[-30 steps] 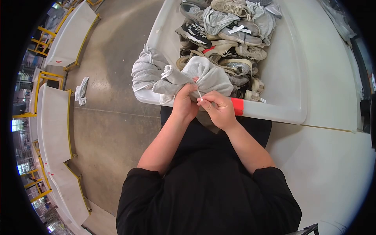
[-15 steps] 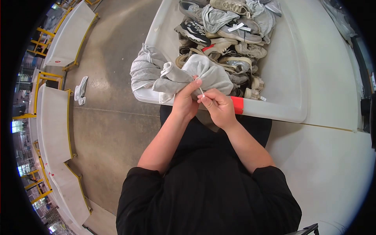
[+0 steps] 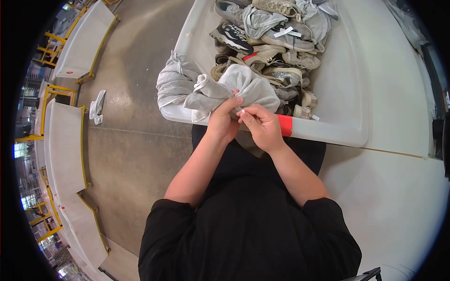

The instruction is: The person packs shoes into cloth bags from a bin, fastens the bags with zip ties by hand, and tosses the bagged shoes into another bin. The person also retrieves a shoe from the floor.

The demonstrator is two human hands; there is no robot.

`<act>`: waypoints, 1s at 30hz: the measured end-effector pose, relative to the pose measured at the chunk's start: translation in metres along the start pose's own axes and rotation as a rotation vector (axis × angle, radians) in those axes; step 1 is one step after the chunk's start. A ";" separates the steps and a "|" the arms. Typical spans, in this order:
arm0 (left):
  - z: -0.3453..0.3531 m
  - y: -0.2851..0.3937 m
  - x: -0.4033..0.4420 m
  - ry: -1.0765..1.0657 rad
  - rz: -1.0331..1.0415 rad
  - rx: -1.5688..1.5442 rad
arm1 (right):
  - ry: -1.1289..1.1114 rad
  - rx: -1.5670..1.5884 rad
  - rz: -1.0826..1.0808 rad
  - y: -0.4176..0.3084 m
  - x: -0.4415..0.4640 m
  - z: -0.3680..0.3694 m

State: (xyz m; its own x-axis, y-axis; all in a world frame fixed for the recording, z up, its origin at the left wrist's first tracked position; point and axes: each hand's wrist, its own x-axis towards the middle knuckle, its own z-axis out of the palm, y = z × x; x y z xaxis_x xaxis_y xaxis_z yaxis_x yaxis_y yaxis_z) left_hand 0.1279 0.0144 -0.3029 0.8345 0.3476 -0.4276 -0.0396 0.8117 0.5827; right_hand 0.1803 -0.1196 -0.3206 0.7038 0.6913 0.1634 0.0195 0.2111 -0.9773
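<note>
My left hand (image 3: pixel 223 121) is closed around the gathered neck of a light grey cloth bundle (image 3: pixel 255 91), its thumb lying across the folds. Close beside it, my right hand (image 3: pixel 263 127) pinches a thin white cord end (image 3: pixel 243 111) between thumb and finger. The bundle rests over the near side of a white tub (image 3: pixel 340 133), against the shoes inside. More bunched grey cloth (image 3: pixel 176 82) hangs over the tub's left corner; whether it joins the held bundle I cannot tell.
A pile of worn shoes (image 3: pixel 283 42) and grey cloths fills the tub's middle. Red tape (image 3: pixel 285 125) marks its near rim. A white surface (image 3: pixel 393 201) lies at the right. White tables (image 3: pixel 65 145) with yellow frames stand at the left, and a cloth (image 3: pixel 97 107) lies on the floor.
The white cord stretched between my hands earlier; now only a short end shows at my right fingertips. Both hands stay in nearly the same place.
</note>
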 end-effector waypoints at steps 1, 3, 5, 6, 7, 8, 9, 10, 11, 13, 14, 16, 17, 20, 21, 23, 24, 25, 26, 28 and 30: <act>0.000 0.000 0.000 -0.006 -0.007 0.012 | 0.000 0.000 0.000 0.000 0.000 0.000; -0.001 0.001 0.002 0.003 -0.011 -0.021 | -0.020 -0.001 0.007 0.000 0.000 -0.001; 0.006 0.006 0.001 0.019 -0.017 -0.086 | -0.031 -0.002 0.007 -0.001 0.001 -0.003; 0.009 0.009 0.000 0.020 -0.016 -0.086 | -0.042 0.008 0.015 0.000 0.001 -0.004; 0.012 0.010 -0.002 0.009 -0.010 -0.071 | -0.054 0.019 0.024 0.000 0.001 -0.005; 0.015 0.011 -0.005 -0.001 -0.006 -0.055 | -0.064 0.028 0.034 0.001 0.000 -0.005; 0.017 0.010 -0.006 -0.011 -0.003 -0.039 | -0.063 0.029 0.037 0.000 -0.001 -0.004; 0.017 0.009 -0.007 -0.009 -0.005 -0.039 | -0.036 0.041 0.043 -0.002 -0.001 -0.002; 0.017 0.008 -0.006 -0.004 0.000 -0.044 | -0.010 0.053 0.048 -0.003 0.000 0.000; 0.018 0.007 -0.006 0.006 0.010 -0.052 | 0.019 0.065 0.052 -0.004 0.000 0.001; 0.016 0.006 -0.005 0.007 0.009 -0.052 | 0.019 0.069 0.046 -0.003 0.000 0.000; 0.009 0.005 -0.001 -0.020 0.007 -0.042 | 0.018 0.080 0.034 -0.002 0.000 0.001; 0.006 0.004 0.000 -0.034 0.006 -0.038 | 0.017 0.081 0.034 -0.001 0.000 0.000; 0.005 0.001 0.001 0.018 0.007 -0.036 | -0.036 0.020 0.058 -0.001 0.001 -0.004; 0.007 0.000 0.002 0.042 0.008 -0.035 | -0.036 0.020 0.058 -0.001 0.001 -0.004; 0.009 -0.001 0.002 0.060 0.016 -0.038 | -0.049 0.002 0.007 -0.002 0.000 -0.005; 0.012 -0.002 0.002 0.081 0.022 -0.042 | -0.056 -0.007 -0.017 -0.002 0.000 -0.005; 0.012 -0.002 0.001 0.102 0.027 -0.046 | -0.055 -0.007 -0.016 -0.001 0.000 -0.005; 0.012 -0.003 0.001 0.103 0.026 -0.048 | -0.043 -0.002 -0.002 -0.001 0.000 -0.004; 0.009 -0.003 0.002 0.090 0.003 -0.049 | -0.017 0.010 0.024 0.000 0.001 -0.003; 0.005 -0.004 0.002 0.083 -0.008 -0.048 | 0.002 0.033 0.039 0.000 0.001 0.000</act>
State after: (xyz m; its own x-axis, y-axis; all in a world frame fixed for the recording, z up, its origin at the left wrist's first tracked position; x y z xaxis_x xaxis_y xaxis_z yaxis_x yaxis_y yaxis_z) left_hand 0.1326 0.0095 -0.3025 0.7864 0.3771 -0.4893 -0.0612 0.8357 0.5457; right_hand 0.1815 -0.1191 -0.3205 0.7049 0.6982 0.1248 -0.0312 0.2063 -0.9780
